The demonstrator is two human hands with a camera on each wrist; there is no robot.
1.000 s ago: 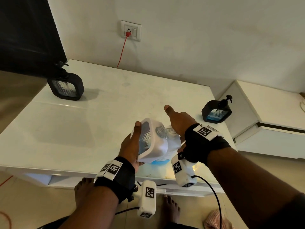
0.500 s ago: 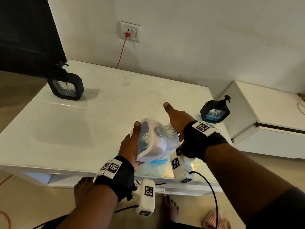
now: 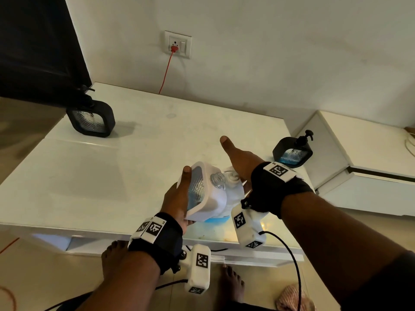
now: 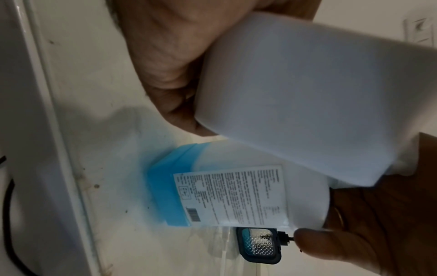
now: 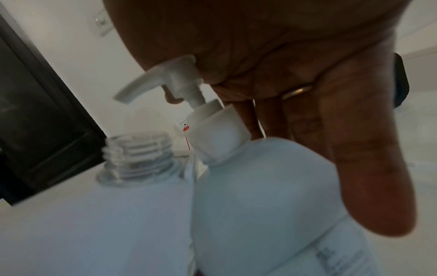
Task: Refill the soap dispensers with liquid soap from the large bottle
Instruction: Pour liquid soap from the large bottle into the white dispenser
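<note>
My left hand (image 3: 177, 198) grips a white soap dispenser (image 3: 208, 196) and holds it tilted over the table's front edge. Its clear threaded neck (image 5: 139, 153) is uncapped, and blue soap shows in its window. Touching it on the right is the large white bottle (image 3: 233, 198), with blue liquid low at its base (image 4: 163, 186). My right hand (image 3: 240, 160) lies palm down on the bottle's pump head (image 5: 165, 78). Its thumb sticks out and its fingers (image 5: 305, 119) hang straight behind the bottle. The spout points toward the open neck.
Two black dispensers stand on the white table (image 3: 112, 176), one at the back left (image 3: 92, 118) and one at the right edge (image 3: 292, 153). A red cord runs from a wall socket (image 3: 177, 44). A lower white cabinet (image 3: 370, 153) is to the right.
</note>
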